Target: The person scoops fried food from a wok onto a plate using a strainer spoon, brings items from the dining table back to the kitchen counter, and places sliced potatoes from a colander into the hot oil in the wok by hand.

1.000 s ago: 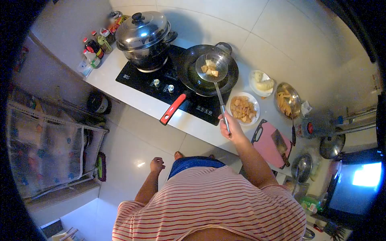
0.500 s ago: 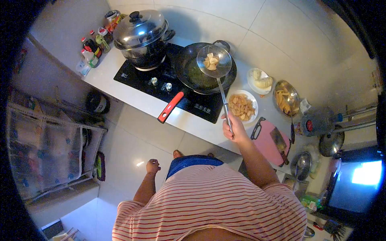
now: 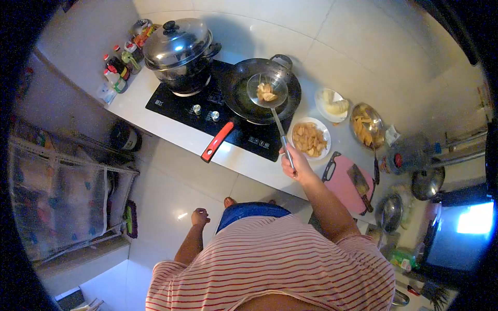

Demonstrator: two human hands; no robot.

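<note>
Head view. The skimmer (image 3: 278, 123) is held over the hollow of the wok (image 3: 238, 99), its bowl carrying a few pale brown pieces (image 3: 266, 94); in this position any drips would presumably fall back into the wok. Whether the bowl touches the wok beneath cannot be told. The wok stands on the hob (image 3: 168, 105), beside the lidded pot (image 3: 179, 58), and its red handle (image 3: 218, 141) points toward the person, probably to keep it within easy grasp. A plate (image 3: 328, 144) of similar chunks (image 3: 309, 140) rests on the worktop (image 3: 175, 130) just beside the wok, on the right-hand side, a placing that seems to favour a short reach. Beyond it lie a second plate (image 3: 320, 111), with pale food on it, and a steel bowl (image 3: 380, 126) of yellowish strips. The pink board (image 3: 336, 182) bears a knife (image 3: 355, 177), apparently set aside, apart from the heat.

The hands are well apart. The right hand (image 3: 295, 161) is clamped around the skimmer's handle near its lower end, which probably keeps the fingers away from the hot wok; its forearm slants forward from the body, over the worktop's near edge. The left hand (image 3: 199, 216) hangs low at the person's side, over the floor, its fingers loosely curled; nothing shows in it, and how tightly it closes cannot be told.
</note>
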